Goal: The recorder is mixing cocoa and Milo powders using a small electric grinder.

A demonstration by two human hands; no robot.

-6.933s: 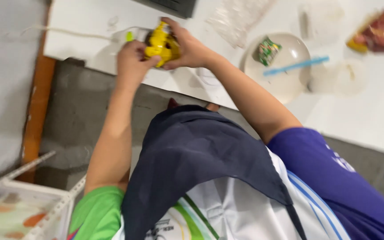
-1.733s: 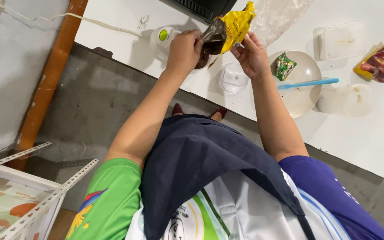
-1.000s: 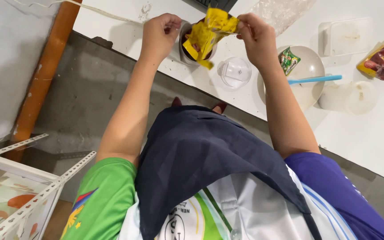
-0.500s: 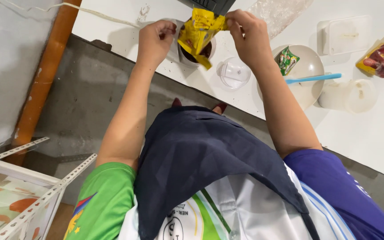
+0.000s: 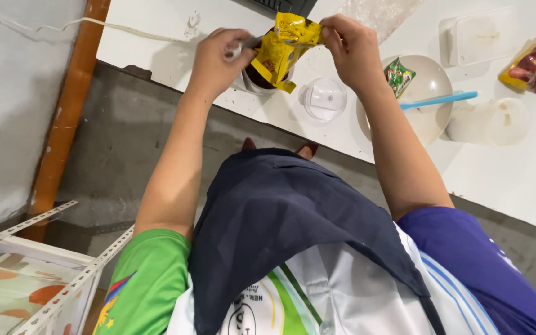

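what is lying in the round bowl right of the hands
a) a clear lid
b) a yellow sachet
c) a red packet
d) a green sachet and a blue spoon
d: the round bowl holds a small green sachet, and a blue spoon rests across it; the yellow sachet is up between the left hand and right hand.

A white tabletop (image 5: 516, 180) runs above a grey concrete floor (image 5: 119, 155). An orange-brown post (image 5: 63, 124) stands by a pale wall (image 5: 7, 111), where a white cable (image 5: 63, 25) trails. A white wire rack (image 5: 38, 254) sits below.
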